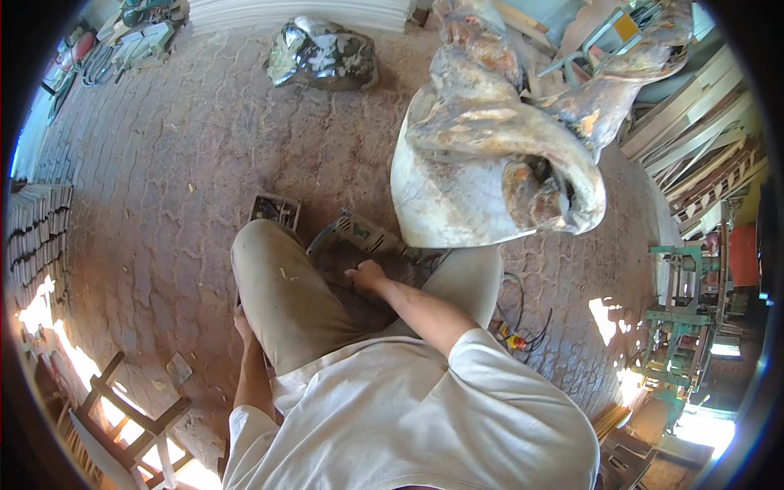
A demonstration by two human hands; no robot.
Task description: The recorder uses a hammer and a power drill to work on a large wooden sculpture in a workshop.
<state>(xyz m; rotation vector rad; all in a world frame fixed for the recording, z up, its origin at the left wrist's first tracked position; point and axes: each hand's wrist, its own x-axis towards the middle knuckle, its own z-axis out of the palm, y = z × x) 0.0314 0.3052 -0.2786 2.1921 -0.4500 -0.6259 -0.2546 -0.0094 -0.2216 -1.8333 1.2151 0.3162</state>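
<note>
Nearest the lens: white shirt (408, 408) and two bent knees in khaki trousers (286, 294), crouched low over the brick floor (163, 180). Right hand (367, 276) stretched forward between the knees, resting on or just at the rear of a green-grey power drill (363, 234) lying on the floor; fingers curled loosely, not visibly closed round the handle, so cannot tell whether gripping. Left hand (243, 325) dropped beside the left knee toward the floor, mostly hidden behind the leg; finger state impossible to tell. Drill placed directly ahead, nose pointing right toward the base of a large pale carved sculpture (482, 171), likely kept there for easy reach while crouching. Small open box (276, 210) just past the left knee, near the drill's rear end. Cables (518, 322) trailing on the floor by the right knee, a snag risk for any shift to the right. Dark glossy rock-like lump (322, 53) well apart, toward the far edge of the floor. Stacked tiles (37, 229) along the left edge, wooden frame (131, 416) at the near-left corner, timber lengths (702, 122) and green machinery (682, 310) crowding the right edge. Open room mainly far-left of the drill, across bare bricks.
</note>
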